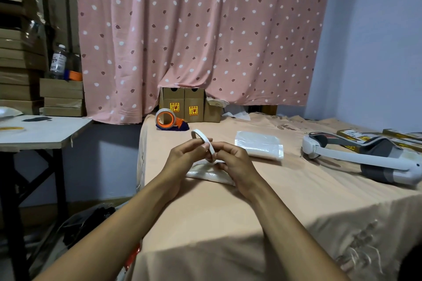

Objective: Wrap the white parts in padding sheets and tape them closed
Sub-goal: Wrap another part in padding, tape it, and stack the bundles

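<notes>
A person's left hand [182,155] and right hand [233,159] close on a thin white ring [203,136], apparently a roll of tape, just above a padded bundle [205,175] lying on the peach-covered table [228,223]. To seal it well, the strip likely needs pulling taut and laying across the loose flap before being pressed flat. Left fingers curl round the ring; the right thumb and fingers pinch near its lower edge, and neither hand is slack. Spare padding sheets [259,145] lie just to the right, and an orange tape dispenser [170,120] stands behind.
</notes>
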